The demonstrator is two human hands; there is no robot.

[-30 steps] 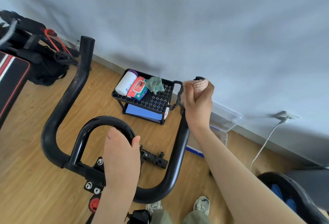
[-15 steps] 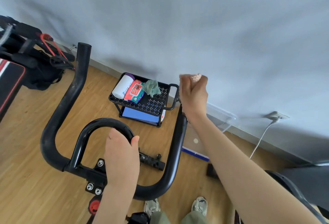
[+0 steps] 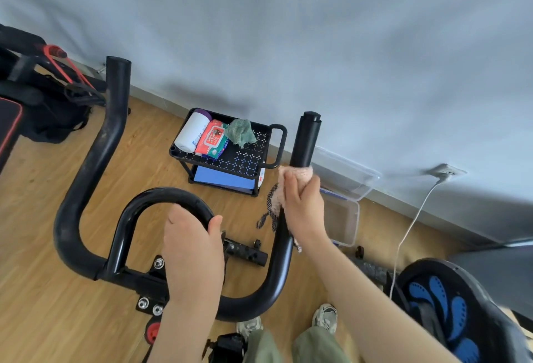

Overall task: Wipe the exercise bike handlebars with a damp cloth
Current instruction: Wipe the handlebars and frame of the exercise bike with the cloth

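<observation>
Right now, your hands: right hand [image 3: 302, 209] is clenched around the pink cloth [image 3: 297, 173] on the right handlebar [image 3: 305, 137]; left hand [image 3: 193, 244] grips the inner loop [image 3: 161, 195].
Cloth location: wrapped on the bar, below its end cap.
Handling: soft, limp, probably clingy when damp; loose edge dangles.
Hold: bunch it fully in your palm, encircling the rigid tube.

Your left hand [image 3: 191, 250] rests on the inner loop of the handlebars [image 3: 86, 178]; your right hand [image 3: 302, 206] wraps the cloth [image 3: 297, 173] around the right bar, below its tip. Beyond, by the wall, a cart [image 3: 245, 157] carries a roll [image 3: 191, 131], a wipes pack [image 3: 212, 139] and a rag [image 3: 240, 131], with a bin [image 3: 346, 189] to its right
</observation>
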